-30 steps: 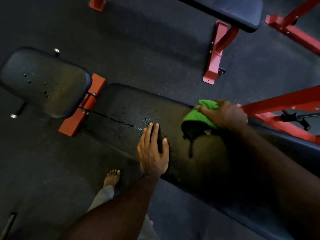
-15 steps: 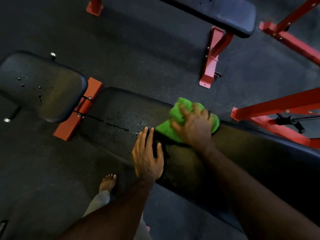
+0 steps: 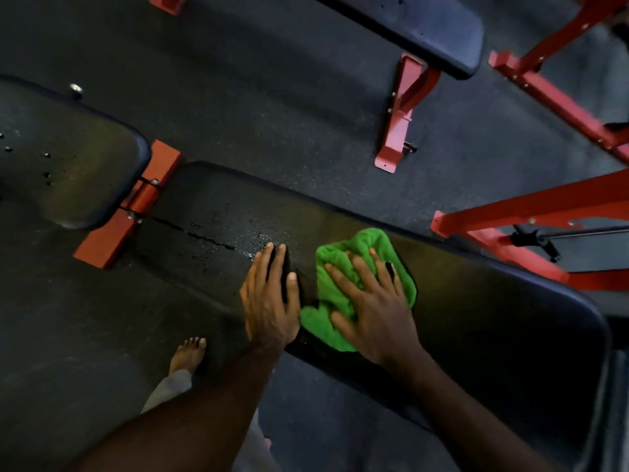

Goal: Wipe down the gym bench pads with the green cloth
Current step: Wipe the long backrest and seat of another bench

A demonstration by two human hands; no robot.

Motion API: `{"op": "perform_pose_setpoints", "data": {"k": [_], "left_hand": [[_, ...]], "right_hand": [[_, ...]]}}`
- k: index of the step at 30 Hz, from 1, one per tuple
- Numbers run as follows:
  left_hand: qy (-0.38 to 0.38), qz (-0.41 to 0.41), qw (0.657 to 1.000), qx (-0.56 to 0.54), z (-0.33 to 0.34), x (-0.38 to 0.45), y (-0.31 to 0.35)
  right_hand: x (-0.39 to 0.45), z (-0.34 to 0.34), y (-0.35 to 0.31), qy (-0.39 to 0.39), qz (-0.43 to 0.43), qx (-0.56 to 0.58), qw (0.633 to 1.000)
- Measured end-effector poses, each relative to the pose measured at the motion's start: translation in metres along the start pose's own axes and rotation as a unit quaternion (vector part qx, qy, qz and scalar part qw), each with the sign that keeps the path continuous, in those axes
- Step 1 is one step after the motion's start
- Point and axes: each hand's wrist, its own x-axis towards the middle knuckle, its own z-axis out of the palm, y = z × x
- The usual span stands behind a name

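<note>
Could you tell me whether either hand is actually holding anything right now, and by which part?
Nothing is gripped: the right hand presses flat on the green cloth's middle; the left hand rests on the bench pad.

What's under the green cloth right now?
The long bench pad. The right hand presses the green cloth flat on it; the pad surface beneath is covered, so its condition can't be seen.

Bare long pad (image 3: 476, 301) rightward; left hand (image 3: 269, 301) close beside cloth (image 3: 343, 267).

Green cloth (image 3: 335, 287), centre frame: fluffy terry pile, matt. Long bench pad (image 3: 476, 301): black vinyl-look cover, dull sheen, cracked and flaking at left. Seat pad (image 3: 68, 172), upper left: smooth, pitted. Bench frame (image 3: 126, 216): red painted metal, semi-gloss. Floor (image 3: 272, 97): speckled matt rubber.
</note>
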Motion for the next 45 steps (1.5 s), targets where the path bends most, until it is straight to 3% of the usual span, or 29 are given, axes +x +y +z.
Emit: {"op": "perform_pose_setpoints", "data": {"k": [2, 4, 6, 8, 12, 14, 16, 18, 19, 21, 23, 24, 27, 30, 32, 35, 38, 41, 43, 45], "left_hand": [[0.000, 0.002, 1.000, -0.001, 0.001, 0.001, 0.001], [-0.005, 0.005, 1.000, 0.001, 0.000, 0.001, 0.000], [-0.006, 0.002, 1.000, 0.000, 0.000, 0.002, 0.000], [0.002, 0.004, 1.000, 0.000, -0.001, 0.001, 0.000], [0.011, 0.013, 1.000, -0.004, -0.001, 0.003, 0.001], [0.009, 0.008, 1.000, 0.001, -0.001, 0.001, 0.000], [0.000, 0.006, 1.000, -0.001, -0.001, 0.001, 0.003], [-0.001, 0.003, 1.000, 0.001, -0.001, 0.002, 0.002], [0.004, 0.004, 1.000, 0.002, -0.002, 0.001, 0.001], [0.014, 0.011, 1.000, 0.002, -0.001, 0.002, 0.001], [0.013, 0.012, 1.000, 0.002, -0.001, 0.002, 0.001], [0.010, 0.007, 1.000, 0.002, -0.001, 0.001, 0.000], [0.001, 0.003, 1.000, 0.001, 0.000, 0.001, 0.000], [-0.002, 0.000, 1.000, 0.009, 0.000, 0.002, 0.000], [0.004, 0.002, 1.000, 0.003, -0.001, 0.002, 0.000], [0.013, 0.011, 1.000, 0.005, -0.002, 0.002, 0.001], [0.002, 0.003, 1.000, 0.002, -0.001, 0.004, 0.002], [0.001, 0.012, 1.000, 0.003, -0.001, 0.002, -0.001], [0.005, 0.017, 1.000, 0.002, 0.000, 0.004, -0.002], [0.005, 0.024, 1.000, -0.004, 0.001, 0.005, -0.004]], "right_hand": [[-0.004, -0.009, 0.022, 0.040, 0.053, -0.002, 0.998], [0.017, -0.019, 0.030, 0.078, 0.163, 0.008, 0.983], [0.041, -0.019, 0.015, 0.063, 0.257, 0.039, 0.964], [0.042, -0.006, -0.012, 0.071, 0.225, 0.030, 0.971], [-0.015, 0.011, -0.013, 0.044, 0.050, 0.003, 0.998], [-0.022, 0.003, 0.015, 0.076, 0.097, 0.001, 0.992], [-0.008, -0.009, 0.028, 0.134, 0.208, 0.026, 0.969], [0.005, -0.006, 0.011, 0.131, 0.269, 0.047, 0.953], [0.003, -0.001, -0.003, 0.122, 0.252, 0.044, 0.959], [-0.020, 0.013, -0.024, 0.076, 0.134, 0.017, 0.988], [-0.060, 0.019, -0.021, 0.029, 0.027, -0.019, 0.999], [-0.077, 0.020, -0.013, 0.028, 0.013, -0.028, 0.999], [-0.086, 0.012, 0.002, 0.087, 0.129, 0.007, 0.988], [-0.051, 0.022, -0.039, 0.094, 0.231, 0.018, 0.968], [-0.038, 0.032, -0.066, 0.068, 0.179, 0.019, 0.981], [-0.042, 0.033, -0.053, 0.064, 0.109, 0.022, 0.992], [-0.066, 0.029, -0.033, 0.129, 0.207, 0.050, 0.969], [-0.075, 0.035, -0.056, 0.154, 0.302, 0.064, 0.938], [-0.062, 0.046, -0.082, 0.114, 0.256, 0.047, 0.959], [-0.058, 0.053, -0.092, 0.069, 0.152, 0.040, 0.985]]}}
